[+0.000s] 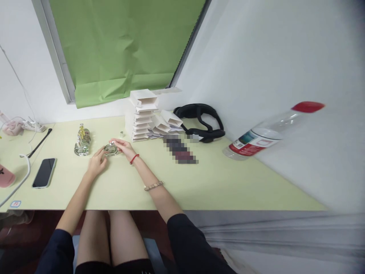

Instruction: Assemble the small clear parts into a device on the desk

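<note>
A small clear glass bottle (111, 149) stands on the pale yellow-green table (216, 182), held between both hands. My left hand (96, 163) touches its left side with the fingertips. My right hand (124, 147), with a red cord at the wrist, grips its right side and top. A small silver cap (121, 134) stands just behind. Two more glass bottles (82, 141) stand to the left, one with a yellow ribbon.
A stack of white folded boxes (142, 114) sits at the back by the wall, with a black strap (203, 121) beside it. A plastic water bottle (268, 133) with a red cap stands at the right. A phone (44, 172) and cables lie at the left.
</note>
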`<state>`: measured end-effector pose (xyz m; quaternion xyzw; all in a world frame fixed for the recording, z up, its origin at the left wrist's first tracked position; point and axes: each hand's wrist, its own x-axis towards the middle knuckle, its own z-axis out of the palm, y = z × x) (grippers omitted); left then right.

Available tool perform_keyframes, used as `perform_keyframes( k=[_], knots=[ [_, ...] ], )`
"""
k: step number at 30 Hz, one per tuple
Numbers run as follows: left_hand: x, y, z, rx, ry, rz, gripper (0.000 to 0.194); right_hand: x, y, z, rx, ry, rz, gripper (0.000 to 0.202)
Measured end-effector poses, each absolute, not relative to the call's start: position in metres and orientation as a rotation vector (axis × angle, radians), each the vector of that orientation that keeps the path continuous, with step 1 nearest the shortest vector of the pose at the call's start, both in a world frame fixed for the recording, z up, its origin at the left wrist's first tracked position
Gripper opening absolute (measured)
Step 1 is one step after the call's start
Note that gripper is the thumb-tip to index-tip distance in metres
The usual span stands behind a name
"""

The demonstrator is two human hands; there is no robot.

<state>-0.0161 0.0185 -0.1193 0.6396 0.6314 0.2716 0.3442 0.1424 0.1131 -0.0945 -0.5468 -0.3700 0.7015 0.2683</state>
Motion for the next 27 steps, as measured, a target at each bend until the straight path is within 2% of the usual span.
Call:
perform_keyframes(
  k=[7, 17, 27],
  knots=[
    [-0.0156, 0.0192, -0.1171, 1.628, 1.581, 0.777, 0.022, 0.138, 0.1155, -0.089, -1.532, -0.904, 1.849, 0.05],
    [-0.0139, 0.0175, -0.1154, 1.659, 1.6, 0.756, 0.022, 0.1358, 0.1125, -0.0881, -1.504, -1.101, 1.756, 0.039],
    [-0.0122, 0.017, -0.1148, 1.701, 1.622, 0.735, 0.02, 0.136, 0.1126, -0.0918, -1.449, -1.234, 1.732, 0.038]
  ],
)
